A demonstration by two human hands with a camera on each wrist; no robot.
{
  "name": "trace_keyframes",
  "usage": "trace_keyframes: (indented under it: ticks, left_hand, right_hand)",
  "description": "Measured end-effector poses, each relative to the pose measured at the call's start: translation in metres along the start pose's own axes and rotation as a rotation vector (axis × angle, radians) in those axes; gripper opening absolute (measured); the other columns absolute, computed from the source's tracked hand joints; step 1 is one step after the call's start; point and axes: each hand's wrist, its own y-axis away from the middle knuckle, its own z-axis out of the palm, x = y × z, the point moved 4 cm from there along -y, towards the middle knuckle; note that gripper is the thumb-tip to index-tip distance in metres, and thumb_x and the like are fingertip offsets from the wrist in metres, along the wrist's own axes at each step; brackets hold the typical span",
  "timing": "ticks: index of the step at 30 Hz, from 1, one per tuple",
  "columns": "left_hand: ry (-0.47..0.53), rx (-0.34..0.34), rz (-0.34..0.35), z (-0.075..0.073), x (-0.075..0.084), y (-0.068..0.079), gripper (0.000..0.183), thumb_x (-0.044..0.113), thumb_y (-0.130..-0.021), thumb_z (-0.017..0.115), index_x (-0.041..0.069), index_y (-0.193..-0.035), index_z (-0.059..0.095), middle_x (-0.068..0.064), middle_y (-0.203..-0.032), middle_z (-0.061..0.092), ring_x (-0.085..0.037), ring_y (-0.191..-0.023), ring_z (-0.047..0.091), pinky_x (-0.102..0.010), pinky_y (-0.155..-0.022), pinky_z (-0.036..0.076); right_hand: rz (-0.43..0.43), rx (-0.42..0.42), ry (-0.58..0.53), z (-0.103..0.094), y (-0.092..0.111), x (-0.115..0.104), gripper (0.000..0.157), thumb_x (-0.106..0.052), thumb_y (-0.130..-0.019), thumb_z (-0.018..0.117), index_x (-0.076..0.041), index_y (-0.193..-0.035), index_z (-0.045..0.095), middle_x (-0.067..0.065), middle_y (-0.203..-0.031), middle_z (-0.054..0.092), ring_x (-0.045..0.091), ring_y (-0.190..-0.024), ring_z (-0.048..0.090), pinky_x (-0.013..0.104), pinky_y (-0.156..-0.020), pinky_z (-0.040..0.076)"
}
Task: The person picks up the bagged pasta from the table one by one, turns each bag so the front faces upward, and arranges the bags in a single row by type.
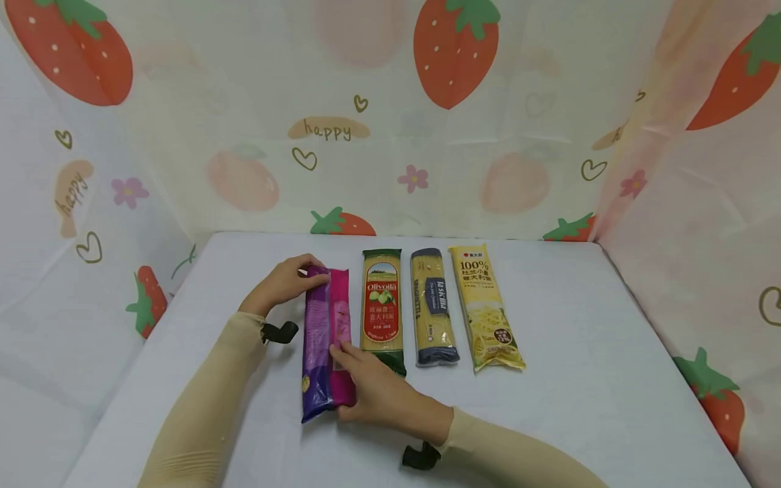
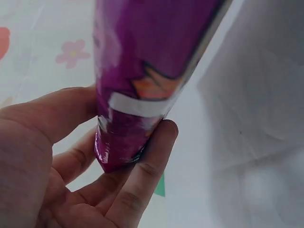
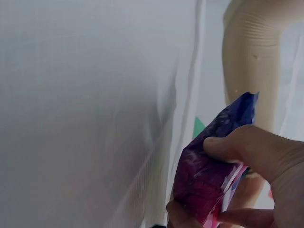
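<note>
A purple and pink plastic packet [image 1: 317, 339] is held lengthwise at the left of the row. At its far end, my left hand [image 1: 281, 283] grips it; the left wrist view shows thumb and fingers on opposite sides of the purple wrapper [image 2: 142, 42]. My right hand [image 1: 387, 396] holds the near right side, with the thumb across the crinkled end of the packet [image 3: 204, 164] in the right wrist view. Just right of it lies a green-ended spaghetti pack [image 1: 382, 305] with a red label, its lower end partly behind my right hand. Whether the held packet touches the table is unclear.
A spaghetti pack with dark blue ends [image 1: 433, 308] and a yellow noodle pack [image 1: 487, 308] lie farther right, side by side. White cloth covers the table [image 1: 573, 407]. Strawberry-print curtains [image 1: 390, 183] stand behind it and at both sides.
</note>
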Motion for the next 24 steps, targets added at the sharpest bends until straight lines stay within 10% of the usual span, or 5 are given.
trace_keyframes:
  ticks: [10, 24]
  left_hand:
    - [0.137, 0.044, 0.051, -0.003, 0.016, -0.008, 0.038, 0.032, -0.111, 0.064, 0.007, -0.139, 0.062, -0.023, -0.138, 0.063, -0.043, -0.123, 0.067, -0.053, -0.1, 0.058]
    - [0.603, 0.014, 0.036, 0.014, 0.006, -0.02, 0.055, 0.0, -0.112, 0.049, -0.002, -0.164, 0.033, -0.03, -0.154, 0.052, -0.023, -0.117, 0.068, -0.04, -0.112, 0.051]
  right_hand:
    - [-0.064, 0.023, -0.207, -0.025, 0.011, 0.015, 0.098, -0.015, -0.088, 0.089, -0.006, -0.168, 0.033, 0.01, -0.176, 0.027, 0.025, -0.161, 0.029, 0.037, -0.124, 0.037]
    - [-0.094, 0.031, -0.589, -0.037, 0.025, 0.047, 0.105, -0.001, -0.09, 0.083, -0.024, -0.173, 0.022, 0.007, -0.169, 0.037, 0.03, -0.144, 0.051, 0.03, -0.104, 0.056]
